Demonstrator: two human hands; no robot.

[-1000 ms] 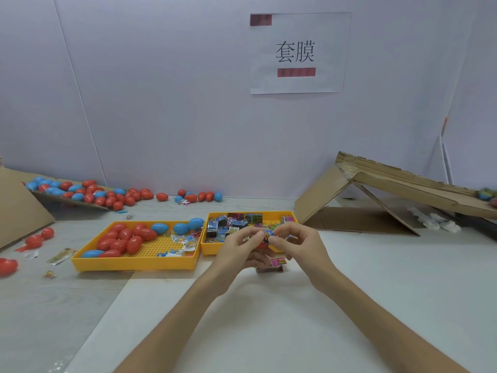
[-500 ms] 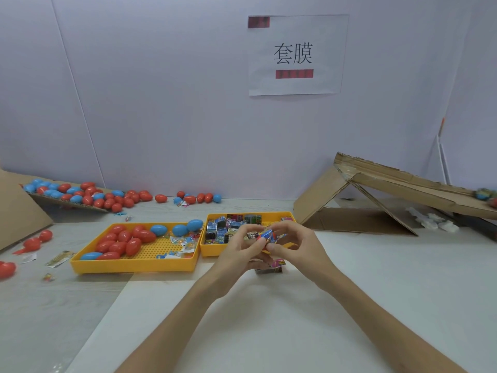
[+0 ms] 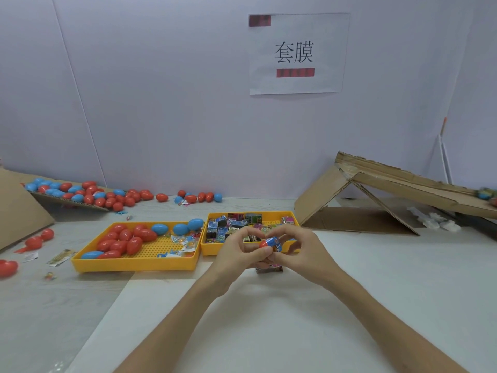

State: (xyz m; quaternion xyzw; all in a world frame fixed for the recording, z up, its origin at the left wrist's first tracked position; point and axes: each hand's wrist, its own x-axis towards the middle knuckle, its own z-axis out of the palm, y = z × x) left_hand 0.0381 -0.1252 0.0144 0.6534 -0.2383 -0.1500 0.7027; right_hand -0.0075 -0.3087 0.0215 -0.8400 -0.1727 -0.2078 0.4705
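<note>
- Red plastic egg (image 3: pixel 264 243) w/ printed film sleeve (image 3: pixel 276 243) part-way over it. Held in mid-air between both hands, just above the table (image 3: pixel 269 332), in front of the R yellow tray (image 3: pixel 293 215) of loose sleeves.
- Grip: L hand (image 3: pixel 239 255) pinches the bare red end, fingers arched over. R hand (image 3: pixel 305 254) pinches the sleeved end. Both narrow, fingertips only.
- Handling (est.): egg light, hollow, stiff shell. Smooth & rounded, so prob. slippery; may squirt out if squeezed on the taper. Film thin & soft, prob. creases or tears easily.
- Where to hold (est.): egg at widest girth or by the bare end; film by its open edge, not mid-panel.
- Orientation: long axis approx. left–right, near level. Red end to person's left, sleeved end to right. Which end is the pointed tip: can't tell, fingers cover it.
- Spare sleeve (image 3: pixel 269 270) lies on table directly under hands.
- L yellow tray (image 3: pixel 134 265) holds bare red & blue eggs.
</note>
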